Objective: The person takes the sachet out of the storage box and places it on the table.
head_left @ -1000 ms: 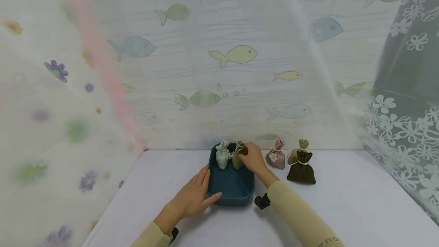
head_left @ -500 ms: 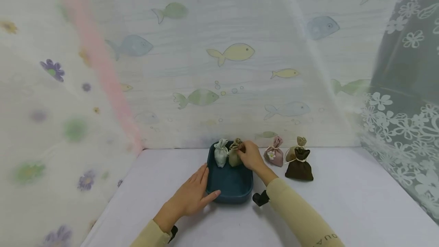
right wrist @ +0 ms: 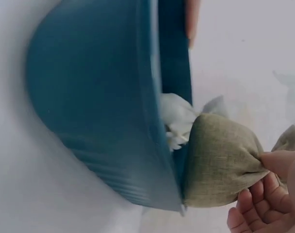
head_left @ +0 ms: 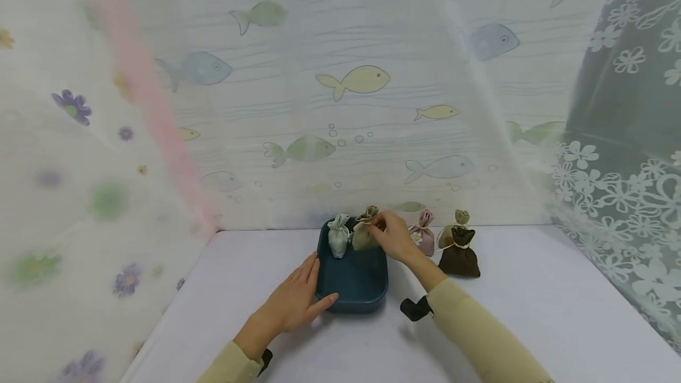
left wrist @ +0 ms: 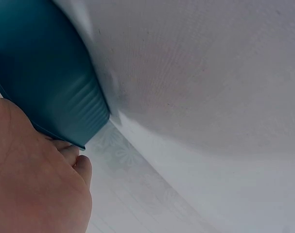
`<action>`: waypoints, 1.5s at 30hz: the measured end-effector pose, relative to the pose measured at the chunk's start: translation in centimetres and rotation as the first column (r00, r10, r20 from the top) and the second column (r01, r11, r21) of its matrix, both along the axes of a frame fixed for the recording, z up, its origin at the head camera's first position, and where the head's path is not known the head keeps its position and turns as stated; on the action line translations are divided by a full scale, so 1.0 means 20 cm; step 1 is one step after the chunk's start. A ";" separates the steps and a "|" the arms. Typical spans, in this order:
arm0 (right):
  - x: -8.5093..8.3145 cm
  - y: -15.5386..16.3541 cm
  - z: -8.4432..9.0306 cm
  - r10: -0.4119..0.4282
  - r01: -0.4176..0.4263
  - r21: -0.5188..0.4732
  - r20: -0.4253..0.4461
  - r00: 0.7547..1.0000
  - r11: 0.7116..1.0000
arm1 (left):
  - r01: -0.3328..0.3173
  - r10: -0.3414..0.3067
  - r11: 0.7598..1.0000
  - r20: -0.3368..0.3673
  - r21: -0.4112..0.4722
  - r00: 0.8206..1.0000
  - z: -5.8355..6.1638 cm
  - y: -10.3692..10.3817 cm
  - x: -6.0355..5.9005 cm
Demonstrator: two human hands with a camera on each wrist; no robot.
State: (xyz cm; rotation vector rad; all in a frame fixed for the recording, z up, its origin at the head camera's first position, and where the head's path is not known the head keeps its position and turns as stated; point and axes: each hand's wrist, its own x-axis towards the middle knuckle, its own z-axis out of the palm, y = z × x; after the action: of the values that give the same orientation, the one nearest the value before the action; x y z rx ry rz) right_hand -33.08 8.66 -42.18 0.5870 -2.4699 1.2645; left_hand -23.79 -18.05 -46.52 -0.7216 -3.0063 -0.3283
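Note:
My right hand [head_left: 395, 236] pinches the gathered neck of an olive-green drawstring pouch [head_left: 364, 237] between thumb and fingers. In the right wrist view the pouch's rounded body [right wrist: 220, 160] hangs at the rim of a blue-teal plastic basket [right wrist: 98, 92], mostly above it. A pale, whitish-green pouch [head_left: 339, 239] stands inside at the basket's far left. My left hand [head_left: 289, 303] rests along the basket's left wall with straight fingers, thumb toward the near corner. The left wrist view shows the palm beside the basket's outer side [left wrist: 55, 82]; some fingertips are hidden behind it.
Right of the basket stand a pink pouch [head_left: 424, 237] with a white flower, partly behind my right hand, and a dark brown pouch [head_left: 460, 260] in front of a tan one [head_left: 461, 217]. A fish-print curtain [head_left: 298, 194] hangs behind the white table [head_left: 505, 324].
The right hand has lifted the olive-green pouch from standing in the basket up toward the rim. My left hand has stayed on the basket's side. The head view has shifted slightly.

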 end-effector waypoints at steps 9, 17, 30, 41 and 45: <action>0.09 0.12 0.08 0.041 -0.042 0.013 0.048 0.998 0.999 | 0.008 -0.008 1.000 0.001 0.011 1.000 -0.01 0.00 0.00; 0.14 0.23 0.09 0.000 -0.002 0.029 0.093 0.996 1.000 | 0.005 -0.005 1.000 -0.005 0.003 1.000 -0.01 -0.01 -0.02; 0.17 0.42 -0.02 -0.117 0.114 0.032 0.115 0.986 0.993 | 0.013 -0.013 1.000 -0.016 0.019 1.000 -0.03 -0.01 -0.02; 0.14 0.47 -0.17 -0.184 0.176 0.066 0.134 0.974 0.982 | 0.017 -0.017 1.000 -0.015 0.025 1.000 0.00 0.00 -0.01; 0.14 0.46 -0.20 -0.185 0.179 0.052 0.166 0.969 0.983 | 0.023 -0.022 0.998 -0.022 0.052 1.000 -0.01 0.00 -0.01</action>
State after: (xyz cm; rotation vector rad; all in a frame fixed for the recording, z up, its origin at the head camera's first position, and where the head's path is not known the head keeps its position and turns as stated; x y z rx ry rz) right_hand -30.18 17.94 -46.09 0.2614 -2.6201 1.2461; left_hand -24.05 -18.14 -46.76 -0.7499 -2.9598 -0.3958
